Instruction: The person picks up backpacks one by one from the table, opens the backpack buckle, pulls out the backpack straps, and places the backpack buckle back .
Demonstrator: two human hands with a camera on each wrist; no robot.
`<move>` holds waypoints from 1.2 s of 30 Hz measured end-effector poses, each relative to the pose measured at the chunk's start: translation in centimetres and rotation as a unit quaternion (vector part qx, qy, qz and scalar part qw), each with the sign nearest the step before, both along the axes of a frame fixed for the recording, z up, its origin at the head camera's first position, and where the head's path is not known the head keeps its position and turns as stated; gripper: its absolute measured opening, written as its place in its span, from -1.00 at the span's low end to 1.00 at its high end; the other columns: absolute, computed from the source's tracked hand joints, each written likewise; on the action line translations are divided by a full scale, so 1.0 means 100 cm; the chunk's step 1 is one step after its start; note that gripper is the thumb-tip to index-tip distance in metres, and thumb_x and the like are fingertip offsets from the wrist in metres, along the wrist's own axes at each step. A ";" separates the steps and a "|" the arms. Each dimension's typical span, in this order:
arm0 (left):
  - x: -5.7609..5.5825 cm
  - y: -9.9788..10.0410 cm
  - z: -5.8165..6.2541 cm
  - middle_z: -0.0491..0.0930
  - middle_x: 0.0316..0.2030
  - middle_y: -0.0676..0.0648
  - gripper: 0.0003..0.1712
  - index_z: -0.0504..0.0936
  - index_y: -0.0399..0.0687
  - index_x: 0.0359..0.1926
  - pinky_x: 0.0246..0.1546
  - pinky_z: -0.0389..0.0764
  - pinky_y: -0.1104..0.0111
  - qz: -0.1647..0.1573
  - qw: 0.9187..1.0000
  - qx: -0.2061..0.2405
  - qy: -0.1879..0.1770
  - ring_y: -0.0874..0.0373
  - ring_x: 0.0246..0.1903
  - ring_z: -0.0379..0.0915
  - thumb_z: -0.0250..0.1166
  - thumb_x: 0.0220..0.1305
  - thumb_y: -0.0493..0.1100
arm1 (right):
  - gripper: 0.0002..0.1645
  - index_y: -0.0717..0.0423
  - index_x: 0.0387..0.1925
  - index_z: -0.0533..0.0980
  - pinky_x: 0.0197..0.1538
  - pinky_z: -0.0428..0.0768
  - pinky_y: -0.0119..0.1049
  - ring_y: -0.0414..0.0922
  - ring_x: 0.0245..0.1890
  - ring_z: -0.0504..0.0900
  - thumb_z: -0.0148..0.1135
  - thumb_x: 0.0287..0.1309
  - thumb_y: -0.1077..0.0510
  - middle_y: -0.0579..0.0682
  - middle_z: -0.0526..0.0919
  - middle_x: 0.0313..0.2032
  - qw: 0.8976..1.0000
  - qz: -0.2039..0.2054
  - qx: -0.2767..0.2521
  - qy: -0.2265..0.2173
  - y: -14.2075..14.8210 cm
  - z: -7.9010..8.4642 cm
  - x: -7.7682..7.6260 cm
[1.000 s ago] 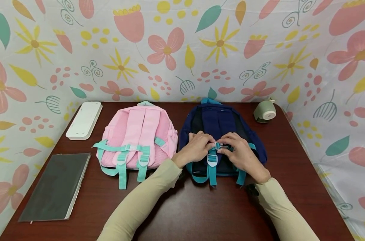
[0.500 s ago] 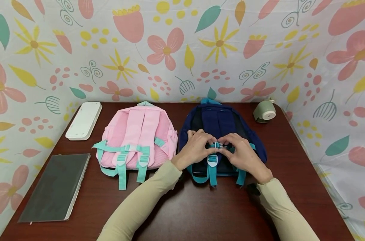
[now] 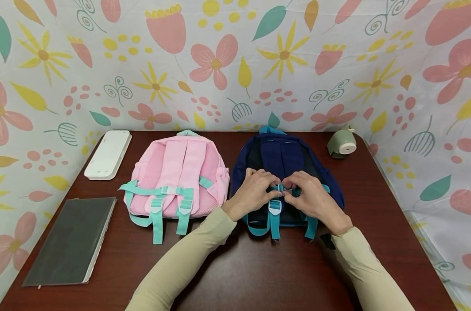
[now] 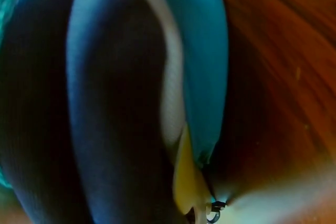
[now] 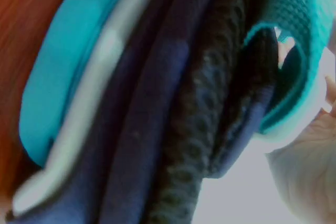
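Note:
A navy backpack (image 3: 282,149) lies with its shoulder straps upward on the table, right of centre in the head view. My left hand (image 3: 252,190) pinches one side of a small teal strap buckle (image 3: 279,188) low on the bag. From the other side my right hand (image 3: 313,198) pinches at the same buckle, thumb and forefinger meeting close to the left fingertips. The fingers partly cover the buckle, so whether its halves are joined is hard to tell. Below it hangs a teal webbing strap (image 3: 274,222) with a pale adjuster. In the right wrist view a looped teal strap (image 5: 315,40) rises beside the hand.
A pink backpack (image 3: 173,164) with mint straps lies just left of the navy one. Farther left are a white case (image 3: 108,155) and a dark-covered notebook (image 3: 72,239). A green pencil-sharpener-like object (image 3: 342,143) stands at the back right, before a floral cloth.
Both hands stay at the buckle. The fingertips have drawn slightly closer together over it, and the right thumb has dropped a little. The bags have not visibly moved.

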State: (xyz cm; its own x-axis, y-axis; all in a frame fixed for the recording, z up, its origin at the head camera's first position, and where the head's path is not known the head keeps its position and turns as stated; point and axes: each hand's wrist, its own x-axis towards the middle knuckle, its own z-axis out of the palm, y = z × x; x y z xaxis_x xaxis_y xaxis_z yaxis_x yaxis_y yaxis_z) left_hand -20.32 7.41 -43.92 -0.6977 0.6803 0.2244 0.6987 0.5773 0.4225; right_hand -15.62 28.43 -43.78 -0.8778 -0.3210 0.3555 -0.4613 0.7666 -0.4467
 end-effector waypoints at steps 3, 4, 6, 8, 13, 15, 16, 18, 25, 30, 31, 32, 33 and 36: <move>-0.001 -0.001 -0.002 0.81 -0.06 0.00 -0.66 0.80 -0.02 0.15 0.15 0.48 0.18 -0.012 1.000 0.014 -0.001 0.10 0.02 0.66 0.46 0.49 0.01 | -0.79 0.17 -0.18 0.73 -0.24 0.61 -0.29 -0.13 -0.29 0.58 0.51 0.13 0.37 0.02 0.73 -0.30 1.000 0.001 -0.015 0.005 0.001 -0.002 -0.001; -0.002 -0.001 -0.003 0.81 -0.06 0.00 -0.66 0.80 -0.03 0.15 0.14 0.51 0.20 -0.015 1.000 0.017 -0.001 0.10 0.02 0.67 0.46 0.49 0.01 | -0.79 0.16 -0.18 0.73 -0.25 0.60 -0.30 -0.14 -0.30 0.58 0.50 0.12 0.38 0.02 0.73 -0.30 1.000 0.002 -0.019 0.009 0.001 -0.003 -0.001; -0.003 -0.001 -0.003 0.82 -0.06 -0.02 -0.67 0.80 -0.05 0.14 0.12 0.56 0.21 -0.022 0.999 0.026 -0.004 0.10 0.01 0.69 0.46 0.49 -0.01 | -0.78 0.16 -0.20 0.73 -0.27 0.59 -0.32 -0.15 -0.32 0.57 0.50 0.10 0.39 0.02 0.72 -0.31 0.999 0.003 -0.029 0.016 0.001 -0.004 -0.001; -0.004 -0.001 -0.004 0.82 -0.06 -0.05 -0.67 0.79 -0.08 0.14 0.14 0.61 0.21 -0.028 0.999 0.035 -0.010 0.08 0.01 0.70 0.47 0.48 -0.03 | -0.78 0.15 -0.21 0.72 -0.28 0.58 -0.33 -0.17 -0.33 0.56 0.49 0.08 0.40 0.01 0.72 -0.32 0.999 0.001 -0.037 0.022 0.001 -0.005 -0.001; -0.005 -0.002 -0.005 0.82 -0.06 -0.09 -0.67 0.78 -0.13 0.14 0.18 0.67 0.20 -0.033 0.998 0.053 -0.029 0.07 0.01 0.71 0.46 0.49 -0.07 | -0.76 0.15 -0.23 0.71 -0.28 0.57 -0.32 -0.16 -0.36 0.55 0.46 0.05 0.43 0.01 0.70 -0.35 0.997 -0.004 -0.059 0.041 0.000 -0.009 -0.002; -0.005 -0.002 -0.006 0.82 -0.06 -0.09 -0.68 0.78 -0.14 0.14 0.15 0.69 0.23 -0.033 0.997 0.059 -0.038 0.07 0.01 0.71 0.45 0.50 -0.08 | -0.75 0.15 -0.24 0.71 -0.29 0.56 -0.33 -0.15 -0.36 0.56 0.45 0.03 0.45 0.02 0.69 -0.36 0.996 -0.007 -0.070 0.046 -0.001 -0.011 -0.003; -0.005 -0.002 -0.006 0.82 -0.06 -0.10 -0.68 0.78 -0.15 0.14 0.13 0.69 0.24 -0.034 0.997 0.062 -0.043 0.06 0.01 0.71 0.44 0.51 -0.08 | -0.75 0.15 -0.25 0.72 -0.29 0.56 -0.34 -0.14 -0.37 0.56 0.45 0.03 0.45 0.03 0.70 -0.36 0.996 -0.009 -0.075 0.046 -0.001 -0.011 -0.003; -0.005 -0.002 -0.006 0.81 -0.06 -0.10 -0.69 0.77 -0.15 0.14 0.11 0.70 0.27 -0.033 0.996 0.066 -0.055 0.06 0.02 0.70 0.43 0.52 -0.09 | -0.75 0.15 -0.24 0.71 -0.28 0.55 -0.37 -0.15 -0.37 0.56 0.45 0.03 0.46 0.03 0.70 -0.36 0.996 -0.016 -0.081 0.040 -0.002 -0.012 -0.003; -0.003 -0.001 -0.005 0.81 -0.01 -0.09 -0.67 0.77 -0.15 0.17 0.14 0.70 0.29 -0.028 0.997 0.047 -0.046 0.06 0.06 0.68 0.42 0.53 -0.08 | -0.90 0.17 -0.25 0.69 -0.37 0.47 -0.40 -0.24 -0.46 0.49 0.46 0.21 0.35 0.01 0.67 -0.41 0.996 -0.049 -0.073 -0.017 -0.006 -0.001 0.001; -0.001 0.001 -0.004 0.81 -0.02 -0.08 -0.67 0.78 -0.15 0.16 0.20 0.69 0.25 -0.022 0.999 0.025 -0.005 0.08 0.05 0.69 0.44 0.52 -0.08 | -0.87 0.17 -0.35 0.69 -0.47 0.40 -0.40 -0.25 -0.59 0.45 0.42 0.36 0.23 0.00 0.65 -0.50 0.991 -0.087 -0.046 -0.092 -0.013 0.010 0.002; 0.000 0.001 -0.003 0.81 -0.02 -0.07 -0.67 0.79 -0.14 0.15 0.22 0.68 0.25 -0.021 1.000 0.021 0.002 0.08 0.05 0.69 0.44 0.52 -0.07 | -0.86 0.18 -0.35 0.69 -0.49 0.38 -0.40 -0.25 -0.61 0.43 0.40 0.37 0.22 0.00 0.65 -0.52 0.989 -0.092 -0.044 -0.104 -0.014 0.011 0.002; 0.000 0.001 -0.003 0.82 -0.02 -0.07 -0.67 0.79 -0.14 0.15 0.23 0.68 0.24 -0.022 1.000 0.018 0.007 0.09 0.05 0.69 0.44 0.52 -0.07 | -0.85 0.19 -0.36 0.69 -0.51 0.37 -0.39 -0.24 -0.64 0.42 0.38 0.37 0.23 0.01 0.65 -0.53 0.988 -0.097 -0.043 -0.114 -0.015 0.011 0.002; 0.000 0.001 -0.003 0.82 -0.02 -0.06 -0.67 0.79 -0.14 0.15 0.24 0.67 0.23 -0.022 1.000 0.016 0.011 0.09 0.05 0.69 0.44 0.52 -0.07 | -0.85 0.20 -0.36 0.70 -0.52 0.35 -0.39 -0.24 -0.65 0.41 0.36 0.37 0.24 0.01 0.65 -0.53 0.987 -0.101 -0.045 -0.119 -0.016 0.011 0.002; 0.000 0.000 -0.003 0.82 -0.02 -0.08 -0.67 0.79 -0.15 0.15 0.24 0.68 0.23 -0.023 0.999 0.022 0.010 0.08 0.04 0.70 0.45 0.51 -0.08 | -0.85 0.20 -0.35 0.72 -0.54 0.35 -0.38 -0.24 -0.67 0.40 0.31 0.35 0.28 0.04 0.68 -0.52 0.986 -0.108 -0.056 -0.116 -0.018 0.011 0.003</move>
State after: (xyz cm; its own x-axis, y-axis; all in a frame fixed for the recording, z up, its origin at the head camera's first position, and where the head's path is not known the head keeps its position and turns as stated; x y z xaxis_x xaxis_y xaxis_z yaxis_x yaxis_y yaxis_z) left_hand -20.28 7.43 -44.25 -0.6608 0.7014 0.2671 0.7326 0.5254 0.4327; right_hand -15.34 26.59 -42.71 -0.9834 -0.0874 0.1589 -0.1673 0.7755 -0.6088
